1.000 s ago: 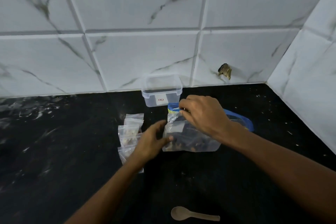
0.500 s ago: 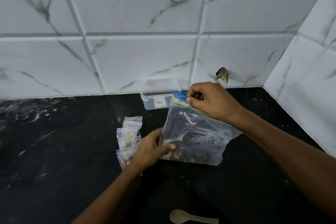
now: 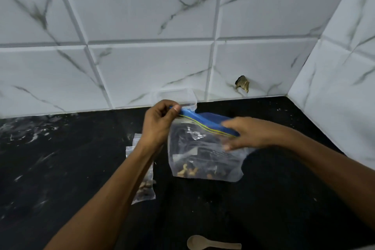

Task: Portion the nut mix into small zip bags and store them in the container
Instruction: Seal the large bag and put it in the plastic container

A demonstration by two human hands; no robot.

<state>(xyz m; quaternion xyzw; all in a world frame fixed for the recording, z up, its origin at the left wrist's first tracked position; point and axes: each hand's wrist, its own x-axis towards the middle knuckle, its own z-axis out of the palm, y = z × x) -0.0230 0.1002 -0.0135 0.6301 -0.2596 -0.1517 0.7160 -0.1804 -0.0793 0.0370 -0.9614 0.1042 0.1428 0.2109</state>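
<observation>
A large clear zip bag (image 3: pixel 205 154) with a blue and yellow zip strip stands upright on the black counter, with a little nut mix (image 3: pixel 187 171) in its bottom. My left hand (image 3: pixel 160 126) pinches the left end of the zip strip. My right hand (image 3: pixel 245 134) grips the right part of the strip, motion-blurred. Small zip bags (image 3: pixel 144 189) with nuts lie to the left, partly hidden under my left forearm. A clear plastic container (image 3: pixel 176 95) stands at the wall behind the large bag, mostly hidden by my left hand.
A wooden spoon (image 3: pixel 211 244) lies on the black counter (image 3: pixel 60 168) near the front edge. White marble-look tiled walls close off the back and the right side. A chipped hole (image 3: pixel 242 83) marks the back wall.
My left hand left the bag's lower corner and rose to pinch the left end of the zip. My right hand slid right along the strip. The bag now stands taller.
</observation>
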